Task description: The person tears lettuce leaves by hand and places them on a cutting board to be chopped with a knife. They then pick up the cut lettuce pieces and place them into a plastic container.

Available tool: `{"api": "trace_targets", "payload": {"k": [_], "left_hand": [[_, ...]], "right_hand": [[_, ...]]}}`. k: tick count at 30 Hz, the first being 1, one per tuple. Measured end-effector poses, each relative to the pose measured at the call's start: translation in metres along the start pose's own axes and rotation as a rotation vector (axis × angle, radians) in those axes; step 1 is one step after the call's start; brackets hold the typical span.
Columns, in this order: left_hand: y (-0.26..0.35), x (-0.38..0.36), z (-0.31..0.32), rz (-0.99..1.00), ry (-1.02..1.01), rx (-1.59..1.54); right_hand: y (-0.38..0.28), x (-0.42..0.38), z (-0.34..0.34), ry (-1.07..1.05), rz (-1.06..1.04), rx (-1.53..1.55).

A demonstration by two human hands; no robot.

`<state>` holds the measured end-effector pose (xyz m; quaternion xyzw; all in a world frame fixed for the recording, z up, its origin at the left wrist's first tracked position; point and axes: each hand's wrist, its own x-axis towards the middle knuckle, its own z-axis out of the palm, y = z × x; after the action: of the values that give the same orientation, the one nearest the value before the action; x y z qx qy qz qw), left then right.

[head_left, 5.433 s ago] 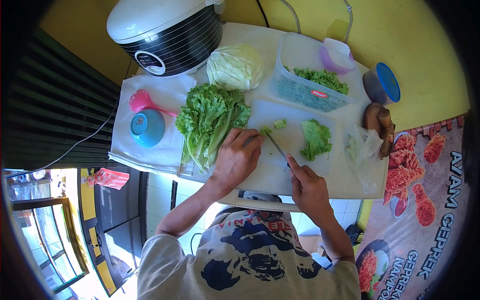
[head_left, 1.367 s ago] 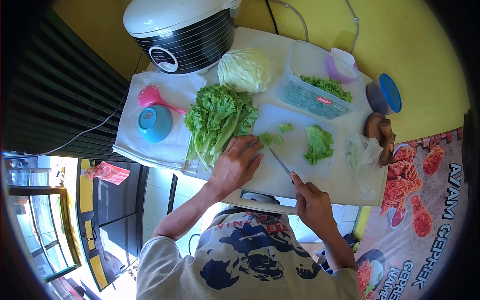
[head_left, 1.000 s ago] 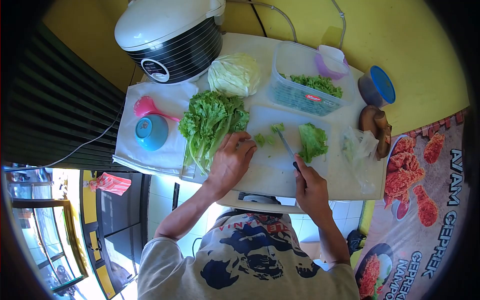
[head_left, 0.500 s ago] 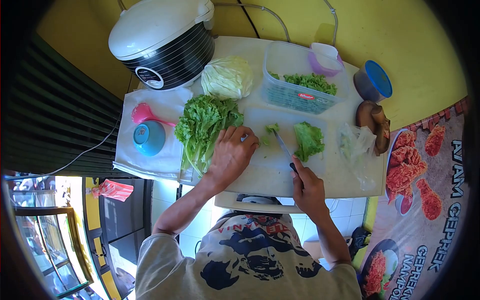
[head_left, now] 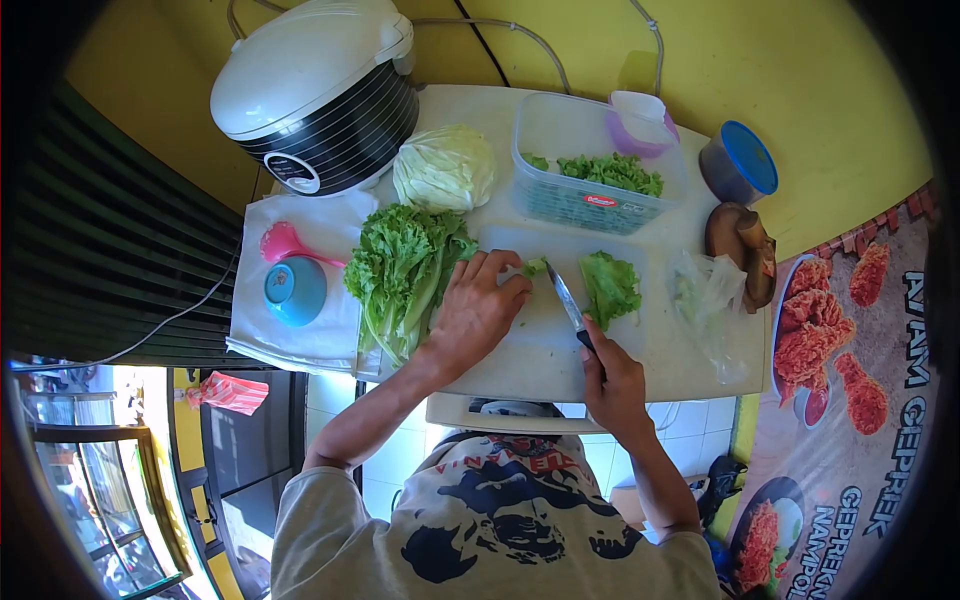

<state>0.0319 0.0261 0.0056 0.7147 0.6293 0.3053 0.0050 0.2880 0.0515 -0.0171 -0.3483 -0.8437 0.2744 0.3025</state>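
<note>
My right hand [head_left: 612, 375] grips a knife [head_left: 568, 297] by its black handle, the blade pointing up and left over a pale cutting board [head_left: 545, 325]. At its tip lies a small lettuce piece [head_left: 535, 267]. Fingers curled, my left hand [head_left: 487, 300] rests at the board's left side, fingertips close by that piece; what they hold, if anything, is hidden. A torn lettuce leaf [head_left: 610, 287] lies right of the blade. Beside my left hand is a leafy bunch of lettuce [head_left: 400, 270].
Behind the board stand a clear plastic tub [head_left: 590, 215] with cut lettuce and a cabbage [head_left: 445, 168]. A rice cooker [head_left: 330, 110] is back left, near a blue bowl [head_left: 295, 291] and pink ladle [head_left: 285, 243]. To the right are a plastic bag [head_left: 710, 300] and blue-lidded container [head_left: 740, 162].
My left hand has shifted slightly right toward the knife tip. A small green scrap beside its fingers no longer shows. The knife stays in my right hand, its blade slightly steeper.
</note>
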Motion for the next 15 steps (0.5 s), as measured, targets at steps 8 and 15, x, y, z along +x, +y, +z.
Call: {"api": "trace_targets", "payload": {"k": [8, 15], "left_hand": [[-0.014, 0.021, 0.012, -0.014, -0.096, -0.112], [-0.004, 0.068, -0.023, 0.014, 0.169, -0.310]], "right_hand": [[-0.002, 0.001, -0.001, 0.027, 0.042, 0.041], [0.000, 0.000, -0.002, 0.047, 0.056, 0.058]]}}
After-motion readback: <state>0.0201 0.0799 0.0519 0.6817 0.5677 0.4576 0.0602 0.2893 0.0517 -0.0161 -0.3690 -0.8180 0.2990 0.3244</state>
